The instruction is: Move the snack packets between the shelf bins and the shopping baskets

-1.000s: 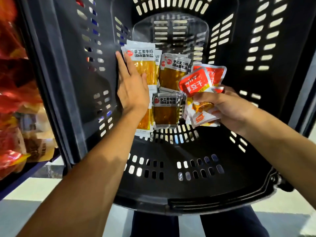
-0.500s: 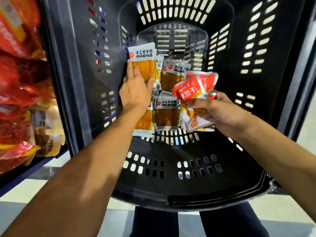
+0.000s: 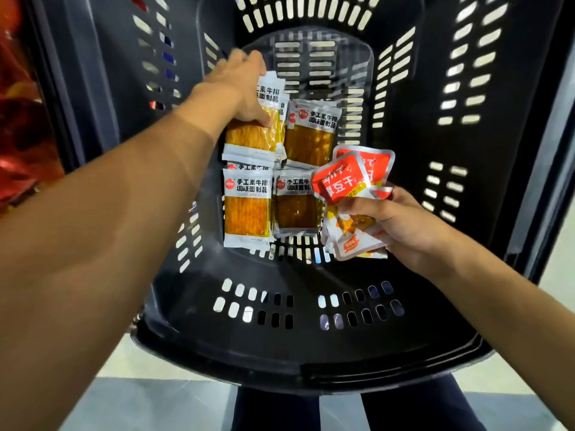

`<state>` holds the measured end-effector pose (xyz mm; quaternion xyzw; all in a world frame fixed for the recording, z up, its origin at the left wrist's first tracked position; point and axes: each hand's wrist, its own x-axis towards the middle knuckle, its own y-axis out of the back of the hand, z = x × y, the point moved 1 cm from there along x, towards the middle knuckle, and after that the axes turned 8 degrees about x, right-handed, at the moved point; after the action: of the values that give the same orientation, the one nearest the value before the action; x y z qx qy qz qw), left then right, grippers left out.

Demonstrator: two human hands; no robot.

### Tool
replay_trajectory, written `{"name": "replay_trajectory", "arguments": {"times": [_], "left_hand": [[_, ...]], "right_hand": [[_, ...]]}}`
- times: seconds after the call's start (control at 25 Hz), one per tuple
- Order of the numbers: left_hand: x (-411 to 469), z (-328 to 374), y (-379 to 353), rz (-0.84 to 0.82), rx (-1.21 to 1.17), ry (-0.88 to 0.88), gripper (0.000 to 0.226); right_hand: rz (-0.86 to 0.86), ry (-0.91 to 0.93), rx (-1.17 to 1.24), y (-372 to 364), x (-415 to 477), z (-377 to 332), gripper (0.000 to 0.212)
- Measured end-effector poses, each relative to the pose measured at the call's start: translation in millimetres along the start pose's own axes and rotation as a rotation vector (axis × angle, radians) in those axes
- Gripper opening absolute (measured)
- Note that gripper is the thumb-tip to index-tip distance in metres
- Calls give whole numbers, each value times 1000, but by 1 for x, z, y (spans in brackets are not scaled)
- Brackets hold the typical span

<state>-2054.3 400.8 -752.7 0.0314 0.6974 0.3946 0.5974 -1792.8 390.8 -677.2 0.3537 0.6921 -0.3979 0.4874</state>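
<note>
A black slotted shopping basket [image 3: 311,353] fills the view, and several white-and-orange snack packets lie on its bottom. My left hand [image 3: 236,85] grips the top of the far-left orange packet [image 3: 249,135], thumb on its front. Beside it lie another orange packet [image 3: 311,135] and two nearer ones [image 3: 247,206] [image 3: 297,203]. My right hand [image 3: 392,219] holds a bunch of red-and-white packets [image 3: 348,178] at the basket's right side, above the bottom.
Red snack bags [image 3: 21,126] fill a shelf at the far left, beyond the basket wall. A pale floor [image 3: 140,405] and dark trouser legs [image 3: 273,412] show below the basket's near rim.
My left hand has moved from lying flat on the left orange packets to the far end of the top-left packet and closed on it. My right hand keeps its red packets.
</note>
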Motion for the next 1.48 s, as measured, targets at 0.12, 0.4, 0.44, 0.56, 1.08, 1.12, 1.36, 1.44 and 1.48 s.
{"name": "replay_trajectory", "arguments": {"times": [0.12, 0.4, 0.44, 0.56, 1.08, 1.12, 1.36, 1.44, 1.48], "left_hand": [[4, -2, -5, 11, 12, -20, 90], [-21, -4, -8, 225, 11, -33, 88], [-22, -3, -7, 211, 23, -39, 87], [-23, -2, 5, 81, 27, -84, 66], [36, 85, -3, -200, -111, -311, 74], [38, 84, -15, -199, 23, -312, 78], [26, 51, -41, 35, 647, -327, 93], [18, 45, -46, 131, 643, -368, 90], [13, 43, -48, 169, 609, -377, 87]], "right_hand": [[12, -32, 6, 1, 0, 2, 46], [-9, 23, -21, -8, 0, -11, 37], [-11, 30, -25, -9, 0, -13, 37], [-15, 48, -14, -11, 1, -18, 39], [-33, -47, 92, 3, -19, 3, 45], [-27, -54, 98, 3, -18, 6, 46], [-13, -56, 125, 6, -16, 12, 50], [-9, -46, 131, 4, -15, 10, 42], [-4, -37, 127, 4, -15, 9, 39]]}}
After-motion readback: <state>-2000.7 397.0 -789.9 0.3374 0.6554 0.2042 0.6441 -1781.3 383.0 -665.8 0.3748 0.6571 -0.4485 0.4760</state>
